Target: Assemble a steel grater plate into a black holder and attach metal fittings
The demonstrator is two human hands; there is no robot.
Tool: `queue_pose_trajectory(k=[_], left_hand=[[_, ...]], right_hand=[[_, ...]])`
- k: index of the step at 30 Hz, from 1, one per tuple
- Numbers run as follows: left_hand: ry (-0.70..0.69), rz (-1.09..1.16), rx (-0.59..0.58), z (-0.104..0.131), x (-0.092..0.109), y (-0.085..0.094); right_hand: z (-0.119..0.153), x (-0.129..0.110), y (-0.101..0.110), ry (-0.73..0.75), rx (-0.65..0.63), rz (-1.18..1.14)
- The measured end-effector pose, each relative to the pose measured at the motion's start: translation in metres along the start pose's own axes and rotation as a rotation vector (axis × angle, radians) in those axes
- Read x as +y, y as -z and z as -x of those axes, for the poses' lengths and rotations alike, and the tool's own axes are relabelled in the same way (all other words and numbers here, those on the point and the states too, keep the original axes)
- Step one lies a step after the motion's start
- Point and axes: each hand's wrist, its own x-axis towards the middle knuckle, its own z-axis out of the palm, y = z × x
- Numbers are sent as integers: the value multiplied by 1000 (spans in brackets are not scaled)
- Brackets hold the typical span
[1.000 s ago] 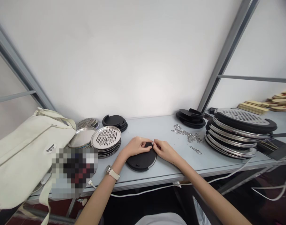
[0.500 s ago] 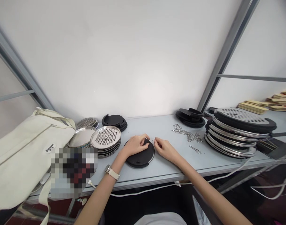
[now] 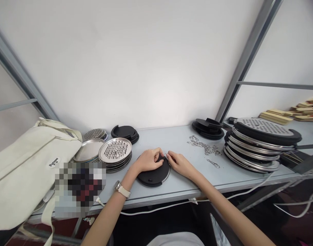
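Observation:
A round black disc [image 3: 152,176] with a metal rim lies at the middle of the table's front. My left hand [image 3: 149,160] rests over its upper left part, thumb and fingers curled at its upper edge. On the right edge, my right hand [image 3: 179,163] pinches a small metal wire clip [image 3: 166,155], which touches the disc's rim. More wire clips [image 3: 206,147] lie in a loose pile to the right, and a single clip [image 3: 213,163] sits nearer to me.
Left stand stacked metal grater discs [image 3: 115,150], metal plates [image 3: 89,149], black discs [image 3: 124,132] and a cream bag [image 3: 25,167]. Right are black holders [image 3: 208,129] and a tall stack of graters [image 3: 264,131]. A white cable [image 3: 156,211] runs below the table edge [image 3: 171,197].
My right hand has shifted slightly left, bringing the clip to the disc's rim. The disc has turned a little and moved slightly towards me.

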Motion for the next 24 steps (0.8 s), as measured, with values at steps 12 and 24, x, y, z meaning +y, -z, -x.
queue_pose_trajectory(k=[12, 24], left_hand=[[-4, -33, 12, 1, 3, 1], [-173, -42, 89, -1, 4, 1]], right_hand=[[0, 2, 0, 20, -30, 73], [-3, 2, -4, 22, -25, 140]])
